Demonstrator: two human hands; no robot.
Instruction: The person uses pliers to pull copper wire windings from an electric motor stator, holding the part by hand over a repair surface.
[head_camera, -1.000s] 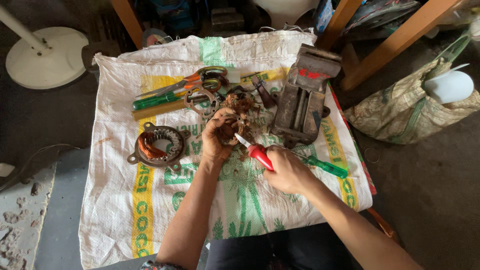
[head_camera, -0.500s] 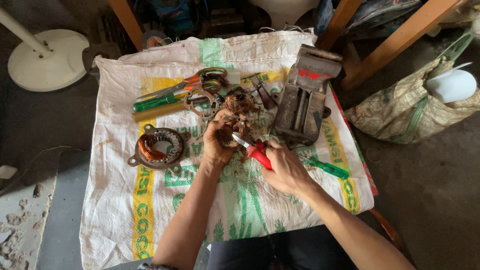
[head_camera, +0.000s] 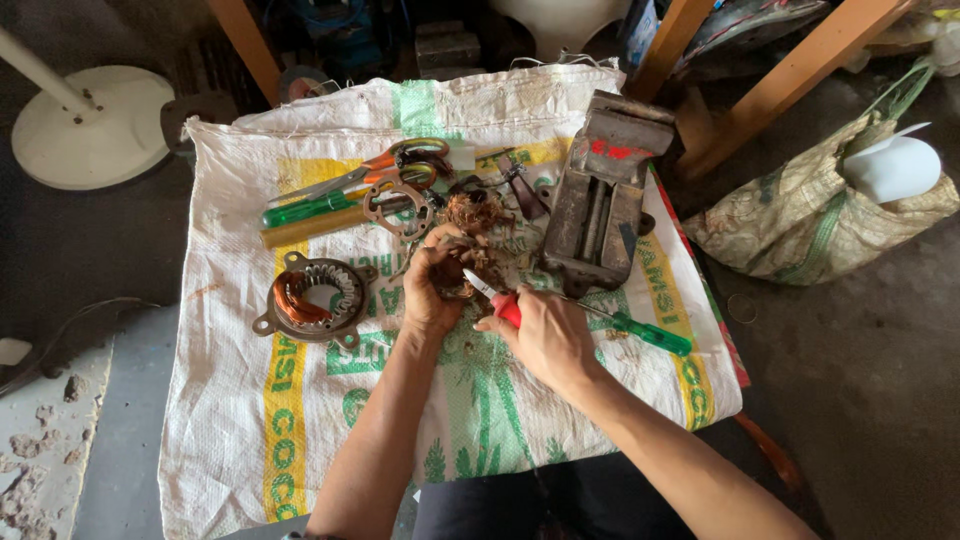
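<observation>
My left hand (head_camera: 432, 287) grips a rusty brown motor part (head_camera: 470, 270) wound with copper wire, just above a white woven sack (head_camera: 300, 420) spread as a work surface. My right hand (head_camera: 548, 335) holds a red-handled tool (head_camera: 497, 301) whose metal tip points up-left into that part. A round stator ring with copper coils (head_camera: 310, 298) lies to the left of my left hand. A green-handled screwdriver (head_camera: 648, 331) lies just right of my right hand.
A rusty metal bench vise (head_camera: 605, 195) sits at the upper right of the sack. Orange-handled scissors (head_camera: 375, 166), another green-handled tool (head_camera: 308, 208) and a yellow rod (head_camera: 310, 226) lie at the top. A white fan base (head_camera: 92, 125) stands far left, a cloth bag (head_camera: 830, 215) at right.
Both hands have stayed close together over the sack. The red-handled tool's tip has shifted slightly against the part in my left hand.
</observation>
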